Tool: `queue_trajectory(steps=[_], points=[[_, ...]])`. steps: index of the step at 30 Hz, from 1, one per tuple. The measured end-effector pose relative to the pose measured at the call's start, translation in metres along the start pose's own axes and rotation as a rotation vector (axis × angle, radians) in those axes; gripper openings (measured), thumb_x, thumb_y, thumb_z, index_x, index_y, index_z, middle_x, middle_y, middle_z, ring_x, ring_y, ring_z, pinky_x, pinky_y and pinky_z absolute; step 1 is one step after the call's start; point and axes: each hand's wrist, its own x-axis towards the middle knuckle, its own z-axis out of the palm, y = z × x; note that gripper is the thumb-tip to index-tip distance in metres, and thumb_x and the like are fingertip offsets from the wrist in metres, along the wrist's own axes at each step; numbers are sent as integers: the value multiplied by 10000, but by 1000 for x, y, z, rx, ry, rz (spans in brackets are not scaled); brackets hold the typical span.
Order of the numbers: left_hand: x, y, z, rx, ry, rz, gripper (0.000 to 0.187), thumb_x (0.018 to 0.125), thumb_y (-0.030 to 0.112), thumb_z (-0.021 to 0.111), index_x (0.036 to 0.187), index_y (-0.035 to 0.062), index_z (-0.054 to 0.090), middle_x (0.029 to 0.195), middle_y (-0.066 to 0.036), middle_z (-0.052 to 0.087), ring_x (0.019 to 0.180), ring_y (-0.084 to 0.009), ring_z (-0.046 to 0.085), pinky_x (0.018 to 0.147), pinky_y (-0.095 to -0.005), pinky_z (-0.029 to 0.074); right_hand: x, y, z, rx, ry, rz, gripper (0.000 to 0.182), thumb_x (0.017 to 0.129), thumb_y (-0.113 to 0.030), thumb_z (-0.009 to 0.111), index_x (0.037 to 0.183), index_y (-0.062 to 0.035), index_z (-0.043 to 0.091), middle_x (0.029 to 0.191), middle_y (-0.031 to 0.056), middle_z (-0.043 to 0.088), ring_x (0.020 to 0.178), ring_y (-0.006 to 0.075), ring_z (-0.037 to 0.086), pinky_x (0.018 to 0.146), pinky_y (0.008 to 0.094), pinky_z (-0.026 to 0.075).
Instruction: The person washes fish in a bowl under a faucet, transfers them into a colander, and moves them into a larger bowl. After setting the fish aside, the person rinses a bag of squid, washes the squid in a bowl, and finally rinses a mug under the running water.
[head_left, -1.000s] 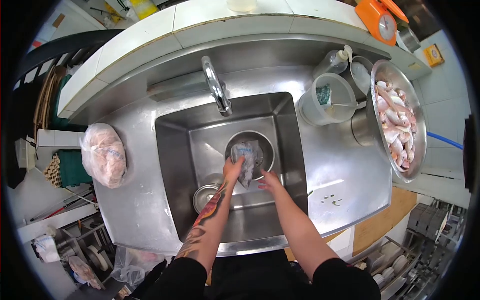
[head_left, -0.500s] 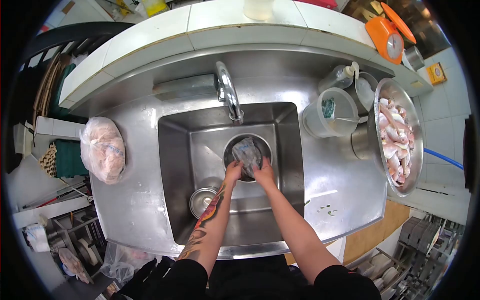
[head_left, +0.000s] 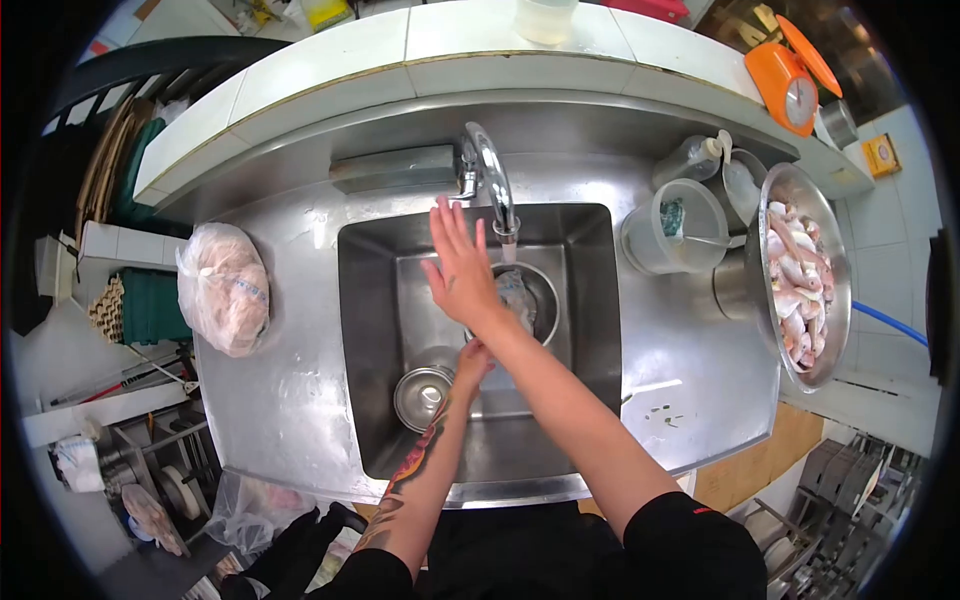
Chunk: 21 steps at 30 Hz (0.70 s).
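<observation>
Right hand [head_left: 462, 278] at frame centre, spread out, gripping nothing. Left hand [head_left: 474, 364] just below, partly hidden; its grip cannot be determined. Plastic bag [head_left: 516, 296] lies in metal bowl [head_left: 548, 300], centre of frame.

We are in a kitchen, and it looks like a working one: we see a steel counter [head_left: 285, 400] with a deep sink [head_left: 590, 300] and tap [head_left: 490, 165], a large bowl [head_left: 841, 260] heaped with fish [head_left: 797, 290], an orange scale [head_left: 775, 80] and stacked plates [head_left: 777, 556].
</observation>
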Motion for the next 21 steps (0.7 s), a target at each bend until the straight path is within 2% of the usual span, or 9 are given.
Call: queue_trajectory(steps=[2,3,4,6,9,12,14,15,21], points=[[-11,19,6,-62,1,97,304,944,268,597,1175,72,623,1053,-38,676,939,-126,627,715,-296,487,-19,6,0,345,-51,61,673,890,-84,595,1499,9,325,1568,203,309,1473,382,242,1184,512,198],[-15,30,12,-57,-3,94,304,944,268,597,1175,72,623,1053,-38,676,939,-126,627,715,-296,487,-33,13,8,259,136,92,542,905,-93,595,1415,13,445,1385,205,543,1221,353,577,985,403,477],[-17,44,18,-101,43,83,291,943,245,594,1165,59,626,1038,-44,677,900,-120,631,696,-285,485,-48,32,27,257,137,98,542,905,-93,595,1415,13,445,1385,205,543,1221,353,577,985,403,477],[-7,56,27,-143,95,57,278,941,221,591,1155,47,630,1022,-49,679,860,-115,634,677,-273,482,-85,71,73,825,293,902,372,894,-104,623,1247,8,582,1158,147,678,955,261,676,854,344,523],[23,66,39,-168,40,51,321,950,150,572,1234,3,595,1074,-90,679,907,-146,650,763,-280,505,-101,106,101,1088,370,1103,218,896,-107,627,1090,-7,631,1003,100,696,803,182,647,773,290,521],[53,65,46,-113,144,147,326,947,147,554,1231,-9,584,1079,-95,670,934,-147,637,756,-294,504,-119,157,119,557,287,925,232,880,-173,665,1051,-19,636,1024,150,683,867,229,661,819,339,523],[63,64,41,53,164,17,338,943,145,538,1245,-1,578,1104,-117,662,980,-159,623,764,-310,504,-153,194,136,234,134,988,349,855,-239,698,1106,-8,623,1093,181,667,953,268,655,867,370,513],[99,25,23,109,206,55,488,910,224,617,1303,-57,549,1238,-217,620,1157,-276,591,978,-351,454,-166,206,142,-90,-18,1026,467,831,-305,730,1160,3,609,1162,213,651,1039,307,649,916,401,502],[123,-5,37,261,396,-70,800,882,361,677,1478,-50,336,1435,-270,460,1332,-345,465,1091,-383,369,-210,231,153,203,-215,1153,847,769,-481,757,1355,56,464,1362,281,529,1287,404,505,1056,430,427]])
